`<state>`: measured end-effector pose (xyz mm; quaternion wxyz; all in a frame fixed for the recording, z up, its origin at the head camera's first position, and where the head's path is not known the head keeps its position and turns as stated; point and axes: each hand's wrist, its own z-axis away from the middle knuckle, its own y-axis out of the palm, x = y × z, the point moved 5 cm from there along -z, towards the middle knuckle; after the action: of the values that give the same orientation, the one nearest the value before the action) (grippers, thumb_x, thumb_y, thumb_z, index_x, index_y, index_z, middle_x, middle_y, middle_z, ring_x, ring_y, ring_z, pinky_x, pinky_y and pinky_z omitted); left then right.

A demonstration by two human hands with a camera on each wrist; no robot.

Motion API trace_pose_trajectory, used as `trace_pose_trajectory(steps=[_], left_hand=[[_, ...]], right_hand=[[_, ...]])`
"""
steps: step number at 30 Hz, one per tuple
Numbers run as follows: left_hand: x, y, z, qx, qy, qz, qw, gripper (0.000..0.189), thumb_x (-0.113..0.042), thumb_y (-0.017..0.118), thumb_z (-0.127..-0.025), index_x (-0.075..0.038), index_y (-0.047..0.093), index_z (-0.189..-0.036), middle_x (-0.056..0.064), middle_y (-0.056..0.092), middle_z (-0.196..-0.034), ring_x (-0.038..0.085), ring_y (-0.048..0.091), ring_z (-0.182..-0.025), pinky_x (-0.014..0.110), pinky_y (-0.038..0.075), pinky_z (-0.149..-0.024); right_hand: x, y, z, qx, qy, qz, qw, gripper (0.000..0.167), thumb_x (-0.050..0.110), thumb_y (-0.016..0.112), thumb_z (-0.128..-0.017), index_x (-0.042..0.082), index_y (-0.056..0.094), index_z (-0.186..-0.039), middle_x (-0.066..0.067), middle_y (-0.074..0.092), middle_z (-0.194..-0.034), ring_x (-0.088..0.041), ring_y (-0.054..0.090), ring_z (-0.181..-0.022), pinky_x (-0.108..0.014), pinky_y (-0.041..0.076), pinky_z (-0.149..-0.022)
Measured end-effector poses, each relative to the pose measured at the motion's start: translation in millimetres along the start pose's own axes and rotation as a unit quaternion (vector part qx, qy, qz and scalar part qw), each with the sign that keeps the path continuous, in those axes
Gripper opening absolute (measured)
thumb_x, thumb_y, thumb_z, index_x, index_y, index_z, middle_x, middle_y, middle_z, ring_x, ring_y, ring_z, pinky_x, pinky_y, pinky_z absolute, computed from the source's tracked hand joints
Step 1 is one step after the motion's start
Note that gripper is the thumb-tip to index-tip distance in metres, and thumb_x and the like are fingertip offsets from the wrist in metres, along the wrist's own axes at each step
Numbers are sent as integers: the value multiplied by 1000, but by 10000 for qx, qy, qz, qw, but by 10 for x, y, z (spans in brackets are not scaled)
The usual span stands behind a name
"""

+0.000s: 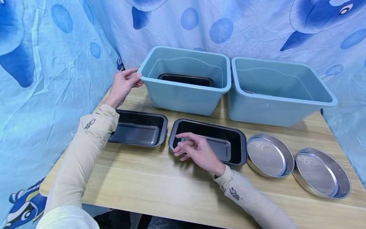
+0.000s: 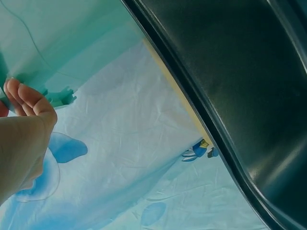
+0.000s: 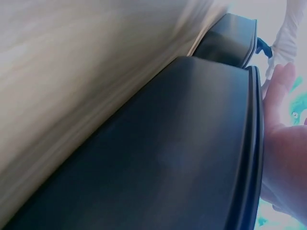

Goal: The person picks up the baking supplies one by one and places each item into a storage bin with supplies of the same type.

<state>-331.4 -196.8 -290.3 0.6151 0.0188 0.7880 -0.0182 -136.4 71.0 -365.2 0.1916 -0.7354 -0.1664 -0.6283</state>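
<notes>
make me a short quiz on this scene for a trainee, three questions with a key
1. How many round metal pans stand directly on the wooden table?
2. True or false: the right hand grips one of the round metal pans.
3. Which is the left hand touching?
A) the left blue bin
B) the right blue bin
C) a round metal pan

Key:
1. Two
2. False; that hand holds nothing
3. A

Head view: bright, sharp; pale glare on the counter (image 1: pixel 154 187), soft shadows beside the tubs (image 1: pixel 183 98). Left wrist: dimmer, teal-tinted. Right wrist: counter blurred, right edge washed out.
</notes>
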Motion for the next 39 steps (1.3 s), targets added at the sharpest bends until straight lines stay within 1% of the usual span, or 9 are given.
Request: trace_pose_trajectory(steps=[6,12,16,19,22,26,30,35,39], left_hand=[[-9,-6,13,0,-20,71,10000,44,-2,63,-101,17,52,-140,0,72,-76,10,70,-69,17,58,-66],[-8,-17,27,-16,-85,103,9999,46,-2,64,-101,16,51,-141,1,72,-77,9,69,-68,17,58,-66],[10,-26,35,-19,-127,45,9999,47,-3,64,-102,15,51,-143,0,72,-78,8,69,-68,17,58,-67],[17,-18,33,7,-100,-5,9999,46,-4,63,-102,14,51,-143,-1,72,-78,9,69,-69,17,58,-68],[25,-19,25,15,-82,-33,10000,46,-4,63,-102,14,52,-143,-1,72,-79,10,70,-70,17,58,-69],[25,-30,12,-23,-66,-84,9999,45,-4,64,-102,13,53,-142,-1,72,-79,9,69,-70,17,59,-68],[17,-16,-6,12,-56,-79,10000,45,-5,64,-102,12,54,-142,0,73,-79,8,69,-70,18,59,-69],[21,-7,-22,16,-50,-11,10000,44,-3,64,-102,13,54,-141,0,72,-78,8,69,-69,18,59,-68],[22,-7,-22,1,-51,9,10000,44,-2,63,-101,14,53,-141,0,72,-77,8,69,-68,17,58,-67]], right_hand=[[-17,109,-52,109,66,-152,9998,34,-1,51,-106,-12,52,-138,-27,73,-107,-40,73,-98,-43,65,-77],[-49,207,-89,195,161,-262,9993,33,0,52,-106,-11,53,-137,-26,73,-107,-38,73,-98,-44,64,-80],[-78,287,-123,312,271,-197,9989,35,-3,52,-104,-11,53,-138,-26,73,-107,-36,74,-98,-44,64,-82],[-92,330,-147,383,357,-109,9986,36,-4,51,-104,-11,52,-140,-25,73,-107,-33,74,-98,-41,64,-83],[-98,369,-163,451,383,-116,9982,37,-6,50,-104,-12,51,-140,-26,72,-108,-35,74,-100,-39,63,-84],[-94,400,-170,553,352,-219,9976,37,-7,49,-104,-14,49,-140,-30,71,-110,-43,71,-104,-42,62,-88],[-92,396,-176,514,314,-158,9981,37,-7,49,-104,-15,49,-140,-30,71,-110,-47,70,-104,-43,62,-89],[-91,385,-190,444,283,122,9985,38,-9,49,-102,-14,51,-139,-28,72,-110,-45,71,-102,-35,61,-89],[-106,378,-204,398,314,226,9985,38,-9,50,-101,-15,51,-139,-26,72,-110,-43,71,-103,-29,60,-90]])
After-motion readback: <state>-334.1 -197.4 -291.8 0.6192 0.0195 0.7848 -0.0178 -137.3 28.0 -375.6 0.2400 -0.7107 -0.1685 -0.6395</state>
